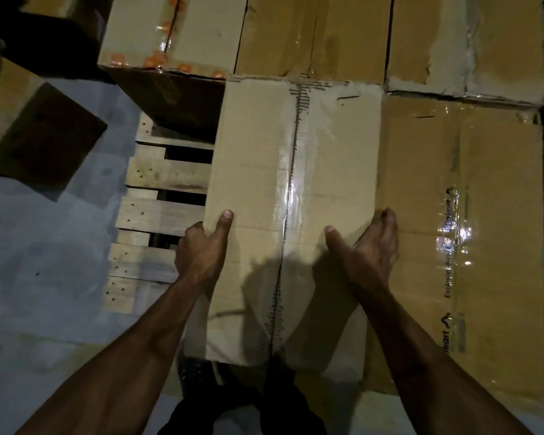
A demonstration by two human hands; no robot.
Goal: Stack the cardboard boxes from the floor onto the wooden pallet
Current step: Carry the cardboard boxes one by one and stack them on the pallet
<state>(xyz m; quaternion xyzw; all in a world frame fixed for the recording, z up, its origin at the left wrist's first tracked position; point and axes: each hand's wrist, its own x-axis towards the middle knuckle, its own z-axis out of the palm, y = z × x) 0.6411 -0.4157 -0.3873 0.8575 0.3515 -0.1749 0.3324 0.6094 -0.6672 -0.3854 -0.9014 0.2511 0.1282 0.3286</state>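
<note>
A long taped cardboard box (291, 215) is held at the centre of the view, its far end butted against the back row of boxes (311, 36) at 12 o'clock. It is gripped at both long sides. The left hand (201, 246) is wrapped over the left edge with the thumb laid on the top face and the fingers hidden down the side. The right hand (371, 243) is pressed to the right edge, thumb on top, fingers curled into the narrow gap beside the printed neighbouring box (462, 230) at 3 o'clock. A side grip of this kind is judged to suit sliding the box square into its slot — tight against the neighbour so no gap is wasted.

Whether the box is fully seated on the wooden pallet (157, 208) cannot be told; its near end overhangs toward the person's feet. Bare pallet slats are exposed at 9 o'clock, below a box with orange tape (170, 32) at 11 o'clock — space judged to remain for one more box. A dark tilted box (44, 136) is seen on the grey floor (44, 277) at 10 o'clock.
</note>
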